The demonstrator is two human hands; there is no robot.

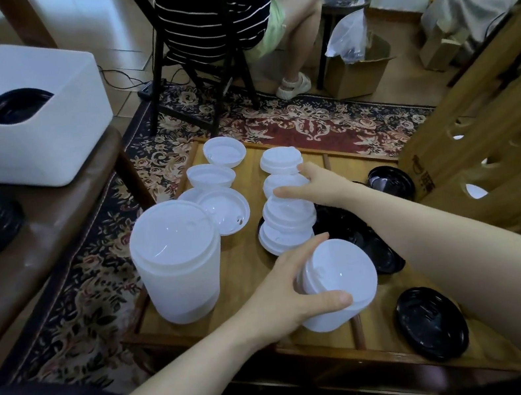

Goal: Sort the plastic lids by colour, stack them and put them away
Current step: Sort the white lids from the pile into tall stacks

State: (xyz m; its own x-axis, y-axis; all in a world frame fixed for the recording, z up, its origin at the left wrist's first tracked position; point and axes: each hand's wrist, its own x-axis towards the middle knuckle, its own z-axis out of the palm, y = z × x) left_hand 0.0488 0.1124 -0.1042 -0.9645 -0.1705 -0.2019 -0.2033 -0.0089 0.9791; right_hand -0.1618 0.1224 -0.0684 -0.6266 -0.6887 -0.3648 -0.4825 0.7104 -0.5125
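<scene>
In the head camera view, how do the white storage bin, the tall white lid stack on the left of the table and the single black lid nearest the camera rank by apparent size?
1. white storage bin, though it sits farther back
2. tall white lid stack
3. single black lid, clearly smallest despite being nearest the camera

A tall stack of lids [178, 264] stands at the left of the low table [249, 258]. Right of it lies a leaning row of lids [283, 207]. Loose lids [225, 151] lie at the far edge. A bin [32, 133] sits on a bench [36, 254] far left.
</scene>
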